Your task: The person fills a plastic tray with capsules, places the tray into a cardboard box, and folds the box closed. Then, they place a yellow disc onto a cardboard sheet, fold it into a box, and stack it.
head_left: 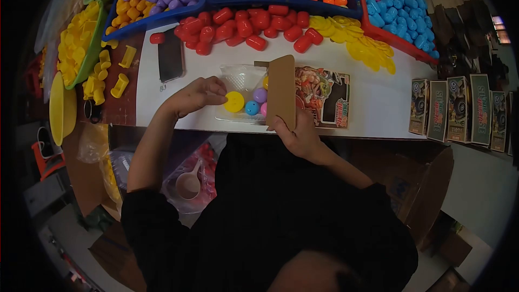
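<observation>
My left hand (201, 95) is bent with its fingertips at the left edge of a round yellow disc (234, 102), and seems to pinch it. The disc is at the open end of a clear plastic tray (230, 75), which also holds small purple (260, 95), blue (252, 107) and pink (264, 108) pieces. My right hand (300, 136) is wrapped round the lower edge of a cardboard box (282, 92), whose flap stands up. The tray's right end is hidden behind that flap. Printed monster artwork (324, 89) with a dark cut-out shows to the right of the flap.
Red capsules (238, 27) and yellow discs (357, 40) lie along the table's back. Blue bins (286, 5) and a red bin (400, 43) of coloured capsules stand behind. A phone (171, 60) lies left. Printed boxes (457, 109) stand right. Yellow parts fill a green bowl (97, 48).
</observation>
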The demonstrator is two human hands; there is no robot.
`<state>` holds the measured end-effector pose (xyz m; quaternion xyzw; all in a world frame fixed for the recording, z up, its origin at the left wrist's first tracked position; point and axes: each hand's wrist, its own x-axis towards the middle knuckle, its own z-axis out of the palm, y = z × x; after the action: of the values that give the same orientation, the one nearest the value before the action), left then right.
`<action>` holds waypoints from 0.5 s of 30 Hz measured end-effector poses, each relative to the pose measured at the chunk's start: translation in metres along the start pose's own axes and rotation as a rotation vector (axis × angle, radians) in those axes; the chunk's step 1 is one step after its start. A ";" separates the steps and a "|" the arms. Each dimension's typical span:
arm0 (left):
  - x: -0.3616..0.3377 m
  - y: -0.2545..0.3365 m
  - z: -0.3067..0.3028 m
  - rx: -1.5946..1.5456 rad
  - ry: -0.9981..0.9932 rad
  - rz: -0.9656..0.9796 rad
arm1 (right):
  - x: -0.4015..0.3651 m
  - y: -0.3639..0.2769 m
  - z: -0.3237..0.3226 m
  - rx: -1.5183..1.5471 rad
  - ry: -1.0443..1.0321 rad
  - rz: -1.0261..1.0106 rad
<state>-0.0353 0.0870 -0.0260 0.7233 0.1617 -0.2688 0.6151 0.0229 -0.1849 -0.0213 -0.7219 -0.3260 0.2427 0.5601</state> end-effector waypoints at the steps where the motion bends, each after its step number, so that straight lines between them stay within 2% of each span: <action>1: 0.002 -0.003 -0.001 0.001 -0.004 0.003 | -0.001 0.000 -0.001 -0.003 0.004 0.001; 3: 0.007 -0.008 -0.001 -0.156 -0.116 0.057 | -0.002 -0.001 0.000 0.036 -0.009 0.043; 6: 0.026 -0.007 0.021 -0.179 -0.153 0.086 | -0.003 0.006 0.002 0.049 0.002 0.025; 10: 0.059 0.007 0.060 -0.241 -0.235 0.002 | -0.003 0.005 -0.002 0.082 -0.038 0.052; 12: 0.071 0.009 0.068 -0.141 -0.360 0.150 | -0.001 -0.001 -0.011 -0.006 -0.182 0.022; 13: 0.071 0.009 0.069 -0.142 -0.364 0.152 | -0.001 -0.001 -0.017 -0.009 -0.180 0.025; 15: 0.059 0.015 0.070 -1.031 -0.409 -0.164 | -0.007 0.001 -0.038 -0.506 0.052 -0.234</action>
<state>0.0073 0.0098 -0.0552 0.2472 0.2052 -0.3367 0.8851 0.0460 -0.2149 -0.0128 -0.8021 -0.4431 0.0686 0.3945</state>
